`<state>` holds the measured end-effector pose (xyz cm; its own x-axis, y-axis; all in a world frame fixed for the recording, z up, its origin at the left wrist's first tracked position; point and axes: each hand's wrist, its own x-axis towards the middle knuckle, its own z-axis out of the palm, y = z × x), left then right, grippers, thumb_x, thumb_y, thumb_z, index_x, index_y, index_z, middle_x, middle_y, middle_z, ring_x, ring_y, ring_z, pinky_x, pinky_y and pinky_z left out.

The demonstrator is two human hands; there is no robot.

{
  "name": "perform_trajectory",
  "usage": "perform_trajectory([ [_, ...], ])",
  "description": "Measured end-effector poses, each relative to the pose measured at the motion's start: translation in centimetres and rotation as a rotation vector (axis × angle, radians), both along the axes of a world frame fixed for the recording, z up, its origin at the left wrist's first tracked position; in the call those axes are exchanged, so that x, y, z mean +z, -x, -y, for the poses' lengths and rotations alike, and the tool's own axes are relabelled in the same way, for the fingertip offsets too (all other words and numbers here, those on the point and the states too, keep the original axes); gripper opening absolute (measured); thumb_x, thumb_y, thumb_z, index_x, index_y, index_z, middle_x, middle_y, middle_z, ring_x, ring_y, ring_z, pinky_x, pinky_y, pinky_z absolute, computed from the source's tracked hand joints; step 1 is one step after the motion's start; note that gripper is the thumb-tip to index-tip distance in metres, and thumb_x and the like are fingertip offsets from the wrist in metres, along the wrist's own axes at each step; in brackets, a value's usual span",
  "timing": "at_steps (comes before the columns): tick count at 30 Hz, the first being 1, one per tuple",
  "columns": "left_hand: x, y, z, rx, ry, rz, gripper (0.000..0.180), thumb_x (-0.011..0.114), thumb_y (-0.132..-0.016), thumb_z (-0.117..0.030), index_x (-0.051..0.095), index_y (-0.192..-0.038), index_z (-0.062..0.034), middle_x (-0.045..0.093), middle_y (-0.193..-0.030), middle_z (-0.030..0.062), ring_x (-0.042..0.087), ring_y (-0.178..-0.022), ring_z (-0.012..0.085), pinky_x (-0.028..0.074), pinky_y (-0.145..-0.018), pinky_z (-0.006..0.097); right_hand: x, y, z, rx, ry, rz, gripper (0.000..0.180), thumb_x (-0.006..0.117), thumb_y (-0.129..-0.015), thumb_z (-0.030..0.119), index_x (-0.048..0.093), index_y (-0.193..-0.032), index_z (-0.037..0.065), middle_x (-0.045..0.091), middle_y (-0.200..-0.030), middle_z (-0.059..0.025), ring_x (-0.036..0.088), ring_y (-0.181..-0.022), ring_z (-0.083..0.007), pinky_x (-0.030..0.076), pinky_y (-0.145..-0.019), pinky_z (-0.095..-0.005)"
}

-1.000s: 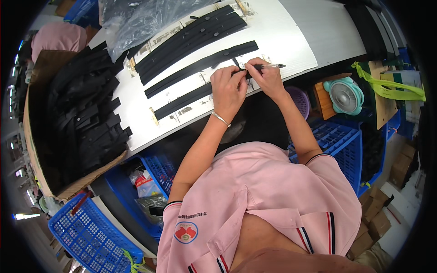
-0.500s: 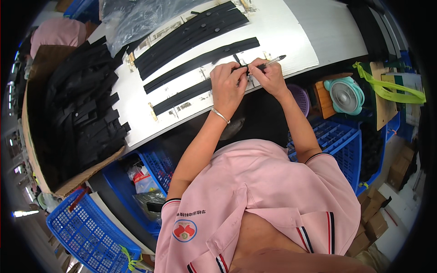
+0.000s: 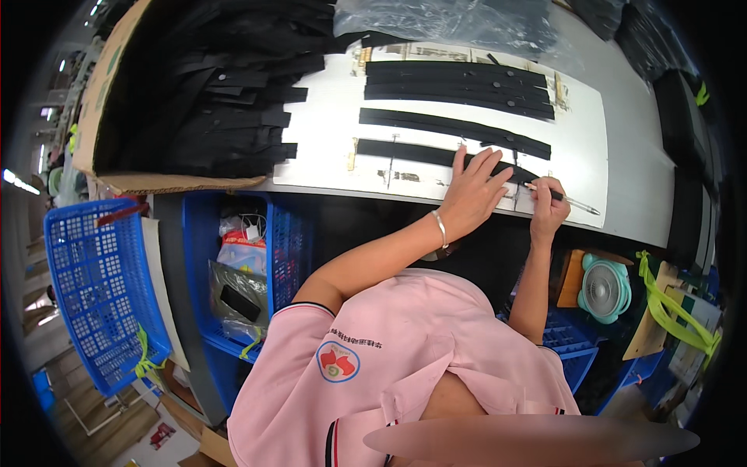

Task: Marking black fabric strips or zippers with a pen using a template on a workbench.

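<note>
My left hand [image 3: 476, 194] lies with fingers spread and stretched over a black fabric strip [image 3: 412, 151], the nearest one on the white board [image 3: 582, 140]. A bangle sits on that wrist. My right hand [image 3: 548, 208] grips a pen [image 3: 580, 206], its fingers closed round the shaft near the strip's right end. One end of the pen sticks out to the right past the hand. Farther back lies a second black strip [image 3: 443, 128]. Behind it is a group of black strips [image 3: 459, 84] set side by side, with small round dark pieces on them.
A cardboard box [image 3: 117, 86] full of black strips stands at the left. Clear plastic sheeting [image 3: 451, 23] covers the back of the table. Blue baskets [image 3: 109, 288] stand below the table edge, and a turquoise fan [image 3: 605, 288] is at the lower right.
My view has turned, so the board sits farther right. My left hand has gone from bunched fingers to spread on the strip. The right hand, still holding the pen, is farther from the left.
</note>
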<state>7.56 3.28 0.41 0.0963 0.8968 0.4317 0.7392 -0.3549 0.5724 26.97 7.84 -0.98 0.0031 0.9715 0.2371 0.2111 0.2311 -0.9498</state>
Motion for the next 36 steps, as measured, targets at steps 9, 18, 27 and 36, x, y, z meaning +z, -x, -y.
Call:
perform_trajectory([
  [9, -0.7, 6.6, -5.7, 0.035, -0.131, 0.123, 0.014, 0.069, -0.089, -0.007, 0.075, -0.101, -0.0063, 0.068, -0.120, 0.0112, 0.060, -0.119, 0.0310, 0.031, -0.116, 0.058, -0.7, 0.8, -0.5, -0.014, 0.042, -0.045, 0.015, 0.063, -0.101, 0.009, 0.069, -0.093, -0.001, 0.068, -0.085, -0.0026, 0.055, -0.071, -0.0054, 0.042, -0.064, -0.0205],
  [18, -0.5, 27.7, -2.5, 0.766, -0.212, -0.535, 0.035, 0.058, -0.084, 0.006, 0.072, -0.114, -0.0034, 0.063, -0.130, 0.0158, 0.048, -0.136, 0.0351, 0.027, -0.120, 0.057, -0.4, 0.7, -0.5, -0.036, 0.032, 0.010, 0.014, 0.064, -0.101, 0.010, 0.070, -0.094, -0.001, 0.066, -0.080, -0.0010, 0.054, -0.069, -0.0050, 0.041, -0.064, -0.0205],
  [27, -0.8, 31.1, -0.8, 0.864, -0.199, -0.311, 0.014, 0.068, -0.090, -0.010, 0.076, -0.099, -0.0035, 0.068, -0.128, 0.0088, 0.053, -0.130, 0.0300, 0.029, -0.120, 0.045, -0.2, 1.4, -0.5, -0.030, 0.025, 0.002, 0.014, 0.065, -0.100, 0.009, 0.071, -0.093, -0.001, 0.065, -0.077, -0.0005, 0.054, -0.069, -0.0057, 0.042, -0.063, -0.0220],
  [36, 0.3, 15.4, 2.0, 0.352, -0.035, -0.256, 0.014, 0.071, -0.090, -0.012, 0.076, -0.102, -0.0072, 0.072, -0.120, 0.0089, 0.065, -0.119, 0.0265, 0.041, -0.113, 0.050, -0.3, 1.4, -0.6, -0.041, -0.037, 0.044, 0.016, 0.065, -0.102, 0.011, 0.072, -0.105, -0.002, 0.063, -0.077, -0.0003, 0.053, -0.068, -0.0073, 0.044, -0.063, -0.0236],
])
